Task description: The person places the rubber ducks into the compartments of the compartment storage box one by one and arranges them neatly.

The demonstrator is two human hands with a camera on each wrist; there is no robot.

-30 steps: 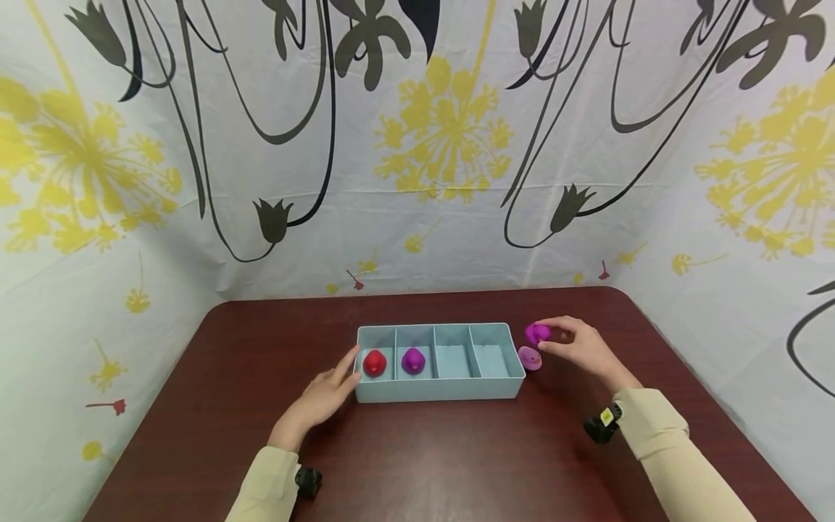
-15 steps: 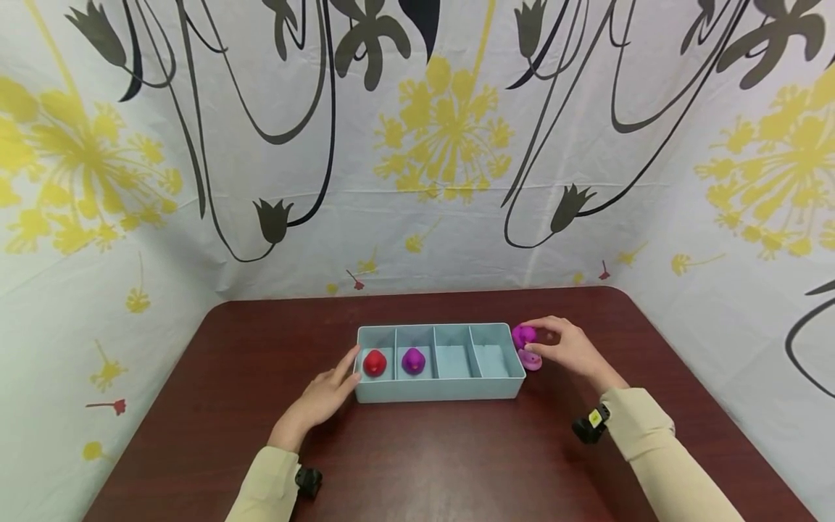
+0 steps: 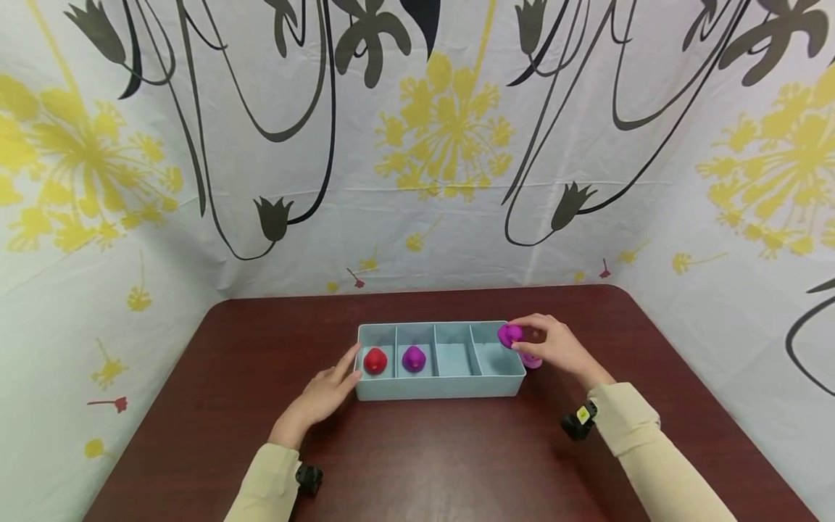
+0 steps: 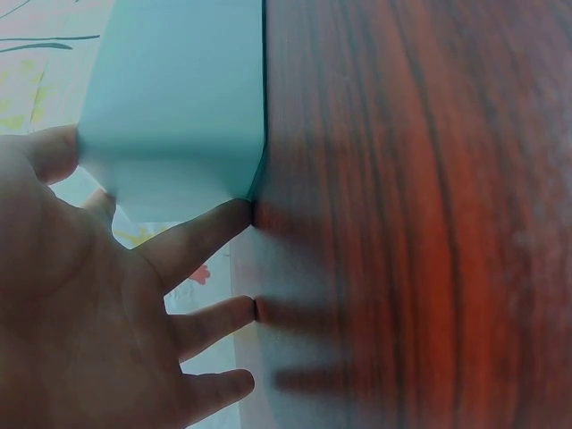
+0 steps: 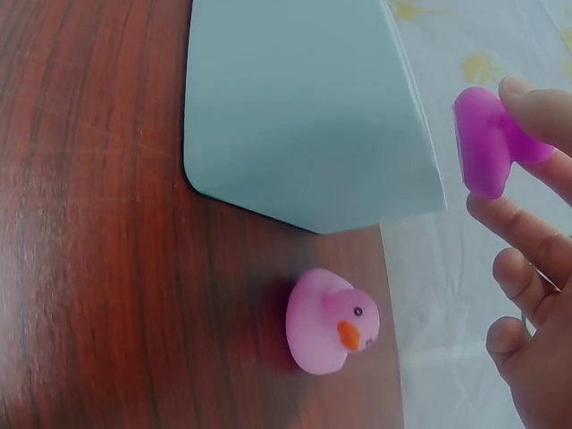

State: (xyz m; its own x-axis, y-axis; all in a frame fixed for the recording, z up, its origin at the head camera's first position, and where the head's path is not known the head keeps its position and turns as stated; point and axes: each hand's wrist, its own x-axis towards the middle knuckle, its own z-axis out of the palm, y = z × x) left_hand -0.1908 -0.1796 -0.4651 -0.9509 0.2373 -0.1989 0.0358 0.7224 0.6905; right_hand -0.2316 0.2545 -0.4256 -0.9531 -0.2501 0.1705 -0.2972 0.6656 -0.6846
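My right hand (image 3: 556,346) pinches a bright purple rubber duck (image 3: 511,335) between thumb and fingertips, over the rightmost compartment of a pale blue divided tray (image 3: 440,388). In the right wrist view that duck (image 5: 485,143) is raised level with the tray's rim. Just off the tray's right end, a pink rubber duck (image 5: 313,326) with an orange beak sits on the table, partly covered by the hand in the head view. My left hand (image 3: 324,395) rests its spread, straight fingers against the tray's left end; the left wrist view shows fingertips (image 4: 239,211) at its edge.
A red duck (image 3: 375,362) lies in the leftmost compartment, and another purple duck (image 3: 414,359) in the one beside it. The dark wooden table (image 3: 430,449) has rounded far corners. Patterned white cloth (image 3: 450,239) hangs behind it and along both sides.
My right hand has carried the purple duck leftward, from beside the tray's right end to over its rightmost compartment. The left hand and tray keep their places.
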